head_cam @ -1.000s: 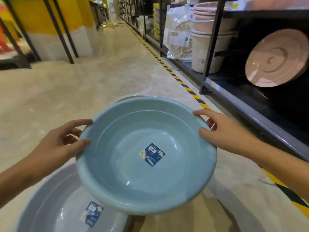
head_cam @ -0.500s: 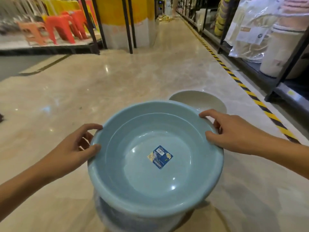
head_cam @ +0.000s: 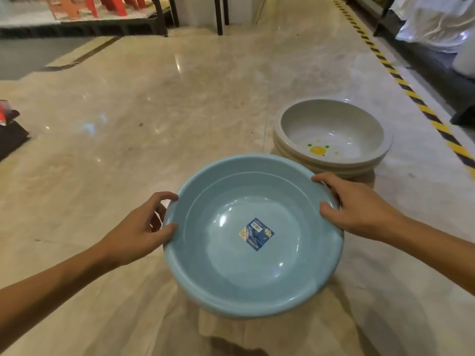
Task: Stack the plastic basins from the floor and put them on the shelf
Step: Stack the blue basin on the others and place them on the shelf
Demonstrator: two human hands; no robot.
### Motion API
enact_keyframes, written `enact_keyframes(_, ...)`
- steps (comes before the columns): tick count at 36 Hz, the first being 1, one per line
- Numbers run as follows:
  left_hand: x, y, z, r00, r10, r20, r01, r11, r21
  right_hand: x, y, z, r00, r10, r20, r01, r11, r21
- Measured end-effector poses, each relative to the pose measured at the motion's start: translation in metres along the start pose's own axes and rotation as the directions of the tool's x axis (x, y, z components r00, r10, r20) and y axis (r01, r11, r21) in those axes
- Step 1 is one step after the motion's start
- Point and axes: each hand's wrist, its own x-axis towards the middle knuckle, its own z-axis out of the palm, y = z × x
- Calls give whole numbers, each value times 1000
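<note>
Far left, at the edge, a dark thing (head_cam: 10,132) sits on the floor (head_cam: 180,98), too cut off to tell what it is. Up top left are red & orange chairs (head_cam: 74,6), blurry, w/ black rack legs (head_cam: 162,16) next to them. The floor is shiny & tan. Lower down, the left hand (head_cam: 138,232) grips the left side of the blue basin (head_cam: 231,265): thumb on the inside of the rim, pointer finger curled over the edge, other fingers going behind the rim. The blue basin is in the middle, low & close to the person, open side up, btw both hands. Can't tell what's under it; its bottom is hidden. A blue sticker (head_cam: 257,233) is stuck in the middle inside. The right hand (head_cam: 359,211) grips the right side the same way, thumb inside the rim & fingers wrapped on the edge. Just behind that hand, on the floor, is a stack of cream basins (head_cam: 288,150), one inside the other, the top one w/ a small yellow & green picture at its bottom. It's right by the blue basin; can't tell if they touch. More to the right a yellow & black stripe (head_cam: 421,109) runs along the floor. Past it is the dark shelf (head_cam: 424,65), w/ white plastic bags (head_cam: 437,24) on it, top right.
</note>
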Motion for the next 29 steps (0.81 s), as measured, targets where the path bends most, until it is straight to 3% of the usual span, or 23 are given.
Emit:
enact_keyframes(13, 13, -29, 20, 998, -67, 21, 66, 997, 49, 24, 9, 45, 998, -44, 42, 45, 999, -25)
enact_keyframes(29, 12, -43, 33, 998, -67, 19, 63, 984, 165, 11, 23, 77, 992, -33, 120, 53, 984, -172)
